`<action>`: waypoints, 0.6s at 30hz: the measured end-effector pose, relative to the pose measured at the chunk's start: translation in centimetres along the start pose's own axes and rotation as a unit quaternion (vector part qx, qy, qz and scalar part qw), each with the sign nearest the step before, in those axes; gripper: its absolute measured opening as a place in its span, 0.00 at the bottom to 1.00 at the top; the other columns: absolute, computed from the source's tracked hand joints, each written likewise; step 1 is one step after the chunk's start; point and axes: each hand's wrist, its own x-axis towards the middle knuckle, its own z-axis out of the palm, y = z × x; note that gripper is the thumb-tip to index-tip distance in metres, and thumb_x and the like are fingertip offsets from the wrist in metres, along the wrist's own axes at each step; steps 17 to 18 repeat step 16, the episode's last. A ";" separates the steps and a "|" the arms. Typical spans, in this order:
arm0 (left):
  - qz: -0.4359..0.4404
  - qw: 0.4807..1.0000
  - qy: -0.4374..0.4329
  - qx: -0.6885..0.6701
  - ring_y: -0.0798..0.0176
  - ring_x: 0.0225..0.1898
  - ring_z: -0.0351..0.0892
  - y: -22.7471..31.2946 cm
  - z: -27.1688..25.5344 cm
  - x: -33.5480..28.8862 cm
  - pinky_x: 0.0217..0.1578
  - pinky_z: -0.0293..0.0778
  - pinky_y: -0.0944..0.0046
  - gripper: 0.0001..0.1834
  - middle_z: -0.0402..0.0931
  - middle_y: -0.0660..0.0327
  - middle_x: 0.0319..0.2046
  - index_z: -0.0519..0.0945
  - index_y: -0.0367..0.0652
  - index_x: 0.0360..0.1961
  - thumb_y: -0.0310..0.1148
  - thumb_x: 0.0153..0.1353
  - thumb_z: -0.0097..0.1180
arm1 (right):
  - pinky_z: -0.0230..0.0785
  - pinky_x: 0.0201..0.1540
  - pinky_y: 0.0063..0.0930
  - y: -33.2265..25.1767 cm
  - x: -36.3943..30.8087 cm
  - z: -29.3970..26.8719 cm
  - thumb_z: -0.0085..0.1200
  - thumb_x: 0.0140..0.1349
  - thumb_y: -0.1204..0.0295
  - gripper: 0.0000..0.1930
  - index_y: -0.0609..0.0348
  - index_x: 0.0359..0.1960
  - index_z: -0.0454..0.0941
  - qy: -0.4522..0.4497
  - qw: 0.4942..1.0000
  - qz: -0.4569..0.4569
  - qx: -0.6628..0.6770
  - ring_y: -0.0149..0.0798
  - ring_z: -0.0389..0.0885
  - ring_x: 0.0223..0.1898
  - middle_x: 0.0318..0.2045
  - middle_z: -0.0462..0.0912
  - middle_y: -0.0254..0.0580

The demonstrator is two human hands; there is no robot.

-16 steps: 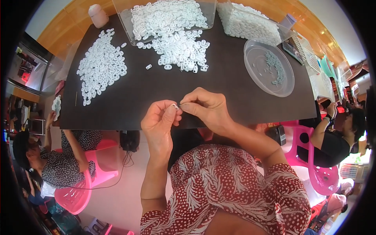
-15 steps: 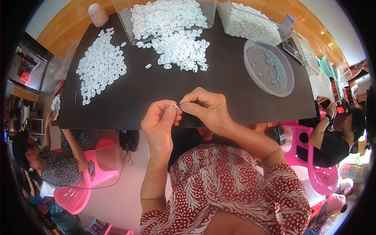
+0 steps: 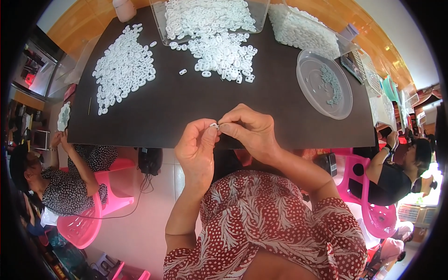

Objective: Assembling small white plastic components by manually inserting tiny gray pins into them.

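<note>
Above the near edge of the dark table, my left hand (image 3: 196, 145) pinches a small white oval two-hole piece (image 3: 214, 125) between thumb and forefinger. My right hand (image 3: 249, 129) meets it from the other side, thumb and forefinger pressed together at the piece. Whatever those right fingertips hold is hidden or too small to make out. Beyond my hands lies a loose heap of similar white pieces (image 3: 223, 58), spilling from a clear plastic bin (image 3: 161, 23). Another heap of white pieces (image 3: 123, 65) is spread on the left.
A round clear dish (image 3: 305, 88) with small grey-green bits (image 3: 332, 86) stands on the right. Behind it is a clear box full of white pieces (image 3: 303, 35). A pink bottle (image 3: 124, 9) stands at the far left. Seated people flank the table on pink chairs (image 3: 84, 226).
Both my hands keep their pinch on the white piece, with only slight finger movement. The whole view has shifted a little. The person on the left has brought their hands together.
</note>
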 end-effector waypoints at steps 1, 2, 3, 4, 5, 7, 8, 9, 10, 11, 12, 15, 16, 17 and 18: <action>0.007 1.000 0.002 0.016 0.76 0.27 0.71 0.0 0.0 0.0 0.28 0.68 0.77 0.05 0.75 0.66 0.28 0.77 0.34 0.35 0.26 0.61 0.55 | 0.61 0.30 0.20 0.1 0.0 0.0 0.58 0.53 0.79 0.02 0.61 0.29 0.80 -0.001 1.000 -0.003 0.005 0.25 0.67 0.27 0.23 0.74 0.31; 0.007 1.000 0.003 0.015 0.76 0.27 0.71 -0.1 0.0 -0.1 0.28 0.68 0.77 0.05 0.75 0.66 0.28 0.77 0.34 0.35 0.26 0.61 0.55 | 0.61 0.30 0.20 0.1 0.0 0.0 0.58 0.53 0.79 0.02 0.61 0.29 0.80 -0.002 1.000 -0.003 0.004 0.25 0.67 0.27 0.23 0.74 0.31; 0.023 0.999 0.003 0.033 0.76 0.27 0.71 -0.3 0.0 -0.1 0.28 0.68 0.77 0.05 0.75 0.66 0.28 0.77 0.34 0.35 0.26 0.61 0.54 | 0.61 0.30 0.20 0.0 0.0 0.0 0.58 0.53 0.80 0.02 0.61 0.29 0.80 -0.004 1.000 -0.008 -0.003 0.25 0.67 0.27 0.23 0.74 0.31; 0.040 0.998 0.003 0.050 0.77 0.27 0.70 -0.4 0.0 -0.2 0.28 0.68 0.78 0.05 0.75 0.66 0.28 0.77 0.35 0.35 0.26 0.62 0.54 | 0.61 0.29 0.20 0.0 0.0 0.0 0.58 0.53 0.80 0.02 0.61 0.28 0.80 -0.005 1.000 -0.012 -0.011 0.25 0.67 0.26 0.23 0.75 0.31; 0.039 0.998 0.004 0.050 0.77 0.27 0.70 -0.6 0.0 -0.2 0.28 0.68 0.78 0.05 0.75 0.66 0.28 0.77 0.35 0.35 0.26 0.62 0.54 | 0.61 0.29 0.20 -0.1 0.0 -0.1 0.58 0.53 0.80 0.02 0.61 0.28 0.80 -0.006 1.000 -0.012 -0.011 0.25 0.67 0.26 0.23 0.75 0.31; 0.082 0.990 0.006 0.117 0.77 0.26 0.70 -1.0 -0.1 -0.3 0.28 0.67 0.78 0.04 0.75 0.67 0.27 0.77 0.35 0.35 0.25 0.62 0.54 | 0.60 0.28 0.21 -0.2 0.2 -0.1 0.57 0.52 0.81 0.02 0.61 0.27 0.80 -0.021 0.999 -0.028 -0.031 0.25 0.66 0.26 0.22 0.74 0.30; 0.082 0.990 0.006 0.116 0.77 0.26 0.70 -1.1 -0.1 -0.4 0.28 0.67 0.78 0.04 0.75 0.67 0.27 0.77 0.35 0.35 0.25 0.62 0.54 | 0.60 0.28 0.21 -0.3 0.2 -0.2 0.57 0.52 0.81 0.02 0.61 0.27 0.80 -0.022 0.999 -0.028 -0.031 0.25 0.66 0.26 0.22 0.74 0.30; 0.089 0.988 0.006 0.124 0.77 0.26 0.69 -1.2 -0.1 -0.4 0.28 0.67 0.78 0.04 0.74 0.67 0.27 0.77 0.35 0.35 0.25 0.62 0.54 | 0.60 0.28 0.21 -0.3 0.2 -0.3 0.57 0.52 0.80 0.02 0.61 0.26 0.79 -0.025 0.998 -0.035 -0.049 0.25 0.66 0.26 0.22 0.74 0.30; 0.096 0.987 0.006 0.131 0.77 0.26 0.69 -1.3 0.0 -0.5 0.27 0.67 0.78 0.04 0.74 0.67 0.27 0.77 0.35 0.35 0.25 0.62 0.54 | 0.60 0.27 0.21 -0.4 0.2 -0.3 0.57 0.52 0.80 0.02 0.61 0.25 0.79 -0.028 0.997 -0.042 -0.066 0.25 0.66 0.25 0.22 0.74 0.30; 0.097 0.987 0.007 0.131 0.77 0.26 0.69 -1.5 0.0 -0.5 0.27 0.67 0.78 0.04 0.74 0.67 0.27 0.77 0.35 0.35 0.25 0.62 0.54 | 0.60 0.27 0.21 -0.3 0.3 -0.3 0.57 0.52 0.80 0.02 0.61 0.25 0.79 -0.029 0.997 -0.042 -0.066 0.25 0.66 0.25 0.22 0.74 0.30; 0.109 0.984 0.008 0.142 0.77 0.26 0.69 -1.7 0.0 -0.5 0.28 0.67 0.77 0.04 0.74 0.67 0.27 0.77 0.35 0.35 0.25 0.62 0.54 | 0.60 0.27 0.21 -0.1 0.3 -0.4 0.57 0.52 0.80 0.02 0.61 0.25 0.79 -0.035 0.995 -0.048 -0.076 0.25 0.66 0.25 0.22 0.74 0.30; 0.100 0.987 0.011 0.128 0.76 0.26 0.70 -1.7 0.1 -0.6 0.28 0.68 0.77 0.04 0.74 0.67 0.27 0.77 0.35 0.35 0.26 0.62 0.54 | 0.60 0.27 0.22 0.1 0.3 -0.5 0.56 0.53 0.80 0.01 0.60 0.25 0.79 -0.045 0.994 -0.047 -0.085 0.26 0.66 0.25 0.22 0.75 0.30; 0.078 0.991 0.015 0.105 0.76 0.26 0.70 -1.6 0.1 -0.7 0.28 0.68 0.77 0.05 0.74 0.67 0.27 0.77 0.35 0.35 0.26 0.62 0.54 | 0.60 0.27 0.22 0.1 0.3 -0.5 0.56 0.53 0.80 0.02 0.60 0.26 0.79 -0.051 0.994 -0.041 -0.083 0.26 0.66 0.26 0.23 0.75 0.31; 0.078 0.991 0.015 0.105 0.76 0.26 0.70 -1.6 0.1 -0.7 0.28 0.68 0.77 0.05 0.74 0.67 0.27 0.77 0.35 0.35 0.26 0.62 0.54 | 0.60 0.27 0.22 0.1 0.3 -0.5 0.56 0.53 0.80 0.02 0.60 0.26 0.79 -0.051 0.994 -0.041 -0.083 0.26 0.66 0.26 0.23 0.75 0.31; 0.078 0.991 0.015 0.105 0.76 0.26 0.70 -1.6 0.1 -0.7 0.28 0.68 0.77 0.05 0.74 0.67 0.27 0.77 0.35 0.35 0.26 0.62 0.54 | 0.60 0.27 0.22 0.1 0.3 -0.5 0.56 0.53 0.80 0.02 0.60 0.26 0.79 -0.051 0.994 -0.041 -0.083 0.26 0.66 0.26 0.23 0.75 0.31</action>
